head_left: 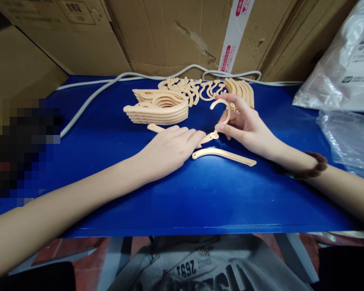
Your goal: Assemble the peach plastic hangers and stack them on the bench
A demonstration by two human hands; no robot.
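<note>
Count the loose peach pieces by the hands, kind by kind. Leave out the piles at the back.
Hook, pinched in the right hand: 1
Long bars lying on the blue table: 2 (one bare, one under the left hand)
Total: 3

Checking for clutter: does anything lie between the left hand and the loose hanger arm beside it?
Nothing visible does. The loose hanger arm lies on bare blue table right beside the left hand; the right hand, holding a hook, sits behind it, not between.
</note>
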